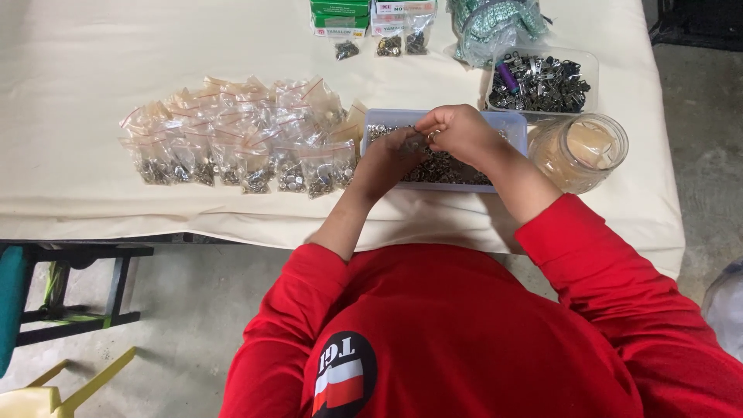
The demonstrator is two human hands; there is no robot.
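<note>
Metal bits (445, 166) in tray (511, 122); left hand (391, 159), right hand (460, 133) pinching one.

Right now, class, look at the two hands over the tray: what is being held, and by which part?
The right hand and left hand pinch a small metal piece between their fingertips above the tray. Which part is gripped is too small to tell.

Cloth-covered table (93, 70), bagged parts (240, 143), tray (511, 122), jar (580, 151)
</note>
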